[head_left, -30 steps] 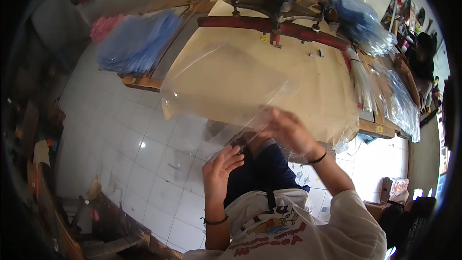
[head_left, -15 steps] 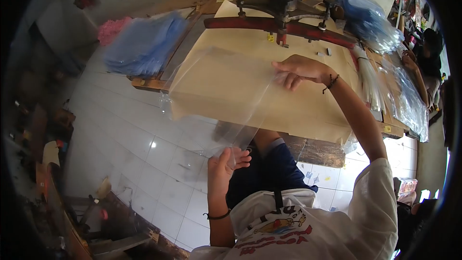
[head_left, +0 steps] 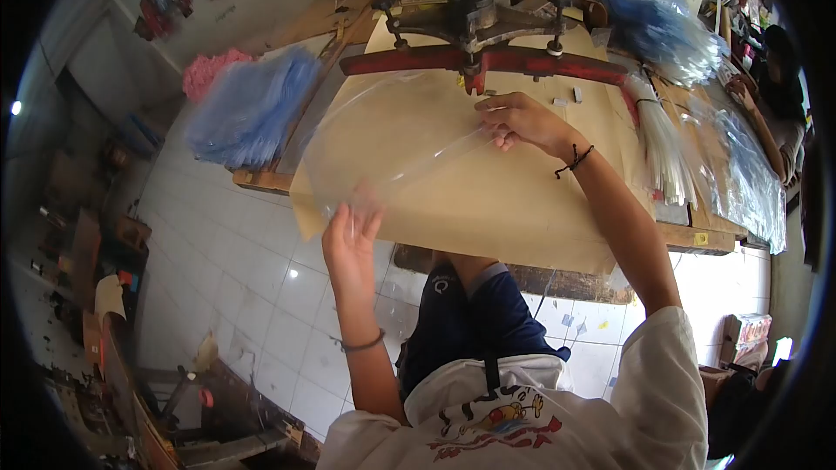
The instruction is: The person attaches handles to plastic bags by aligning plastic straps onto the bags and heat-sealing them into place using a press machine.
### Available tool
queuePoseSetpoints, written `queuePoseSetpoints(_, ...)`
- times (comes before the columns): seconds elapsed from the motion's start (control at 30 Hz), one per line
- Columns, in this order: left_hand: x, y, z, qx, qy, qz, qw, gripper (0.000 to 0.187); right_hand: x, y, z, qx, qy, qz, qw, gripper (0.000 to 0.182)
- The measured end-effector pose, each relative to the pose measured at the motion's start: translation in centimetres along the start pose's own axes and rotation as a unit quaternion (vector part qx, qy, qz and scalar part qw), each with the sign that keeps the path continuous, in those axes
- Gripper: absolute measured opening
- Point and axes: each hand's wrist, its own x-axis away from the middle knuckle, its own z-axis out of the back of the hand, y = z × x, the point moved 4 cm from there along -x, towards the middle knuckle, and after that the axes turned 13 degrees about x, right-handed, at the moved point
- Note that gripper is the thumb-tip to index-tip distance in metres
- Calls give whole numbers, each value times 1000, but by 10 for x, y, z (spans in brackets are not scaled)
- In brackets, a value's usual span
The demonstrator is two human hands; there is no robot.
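Observation:
A clear plastic sheet (head_left: 392,135) stretches between my two hands over the brown paper (head_left: 522,200) on the table. My left hand (head_left: 353,235) holds its near left corner at the paper's front edge, fingers partly seen through the film. With thumb and fingers pinched together, my right hand (head_left: 518,124) grips the sheet's right side, just below the red bar of the press (head_left: 475,61). Small metal pieces (head_left: 566,97) lie on the paper to the right of the press's centre.
Blue plastic sheets (head_left: 252,104) are stacked at the table's left, beside a pink bundle (head_left: 213,74). Further plastic bundles (head_left: 662,17) and clear strips (head_left: 666,144) lie at the right. A person (head_left: 779,91) sits at the far right. A wooden bench (head_left: 566,285) is under the table's front.
My left hand has moved up and left, from below the table edge to the paper's front edge, carrying the sheet's corner. My right hand still grips the sheet. The view has shifted slightly.

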Motion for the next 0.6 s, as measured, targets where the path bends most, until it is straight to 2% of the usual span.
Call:
queuePoseSetpoints(0.03, -12, 3, -5, 23, -12, -6, 1000, 47, 1, -2, 3, 1, 11, 2, 1000, 43)
queuePoseSetpoints(0.13, -58, -9, 0, 143, -51, 91, 984, 34, 5, 0, 16, 25, 10, -11, 1000, 37)
queuePoseSetpoints(0.33, -102, -34, -6, 266, -76, 204, 939, 26, 13, 11, 38, 38, 19, -12, 999, 35)
queuePoseSetpoints(0.53, -142, -57, -15, 299, -75, 243, 920, 30, 10, 30, 60, -34, 72, -2, 997, 31)
queuePoseSetpoints(0.6, -138, -58, -33, 232, -62, 225, 944, 31, 9, 37, 69, -39, 51, -11, 998, 28)
